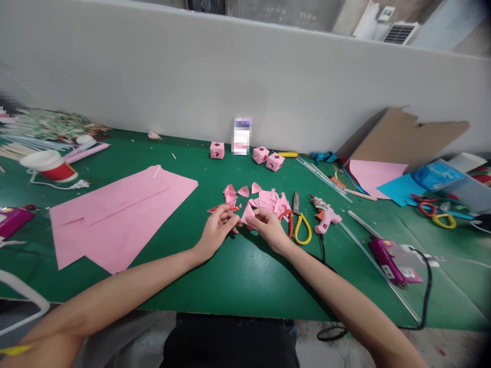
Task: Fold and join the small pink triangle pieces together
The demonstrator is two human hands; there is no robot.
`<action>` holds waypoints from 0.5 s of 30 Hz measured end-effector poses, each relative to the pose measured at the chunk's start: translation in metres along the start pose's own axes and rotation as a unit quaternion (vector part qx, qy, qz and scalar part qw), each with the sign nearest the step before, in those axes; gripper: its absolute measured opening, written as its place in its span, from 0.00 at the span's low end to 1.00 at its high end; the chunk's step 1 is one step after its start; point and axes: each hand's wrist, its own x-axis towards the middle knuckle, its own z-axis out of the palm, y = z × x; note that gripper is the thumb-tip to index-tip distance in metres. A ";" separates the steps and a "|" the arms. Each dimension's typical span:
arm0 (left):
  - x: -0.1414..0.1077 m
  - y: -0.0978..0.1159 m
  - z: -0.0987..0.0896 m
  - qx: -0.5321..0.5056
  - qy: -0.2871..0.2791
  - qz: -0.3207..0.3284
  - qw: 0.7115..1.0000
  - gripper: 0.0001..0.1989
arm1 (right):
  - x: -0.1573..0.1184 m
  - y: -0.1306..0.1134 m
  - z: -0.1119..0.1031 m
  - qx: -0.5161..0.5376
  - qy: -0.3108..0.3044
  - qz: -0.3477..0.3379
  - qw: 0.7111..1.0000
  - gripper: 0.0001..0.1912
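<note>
A small folded pink paper piece is held between my two hands above the green table. My right hand pinches it from the right. My left hand has its fingers closed at the left edge of the piece. Just beyond lie small folded pink paper cones and a pile of cut pink paper scraps. Scissors with red and yellow handles rest beside my right hand. To their right lies a pink glue gun with a black cord.
Three pink paper cubes with cut holes stand near the wall. Large pink paper sheets cover the left. A red and white paper cup is farther left. Clear glue sticks, a purple power box and cardboard are on the right.
</note>
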 end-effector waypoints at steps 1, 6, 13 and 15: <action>0.000 0.000 0.000 0.000 -0.001 0.000 1.000 0.16 | 0.000 0.000 0.000 0.001 0.000 0.001 1.000 0.14; 0.001 -0.004 0.000 -0.018 -0.011 -0.001 1.000 0.18 | -0.001 -0.002 0.002 -0.016 0.000 -0.007 1.000 0.13; 0.002 -0.008 -0.002 -0.004 -0.014 -0.014 1.000 0.23 | -0.001 -0.006 -0.001 -0.033 -0.010 0.022 0.999 0.15; 0.002 -0.009 -0.002 0.002 -0.016 -0.015 1.000 0.23 | -0.001 -0.009 -0.006 -0.037 -0.017 0.055 0.998 0.16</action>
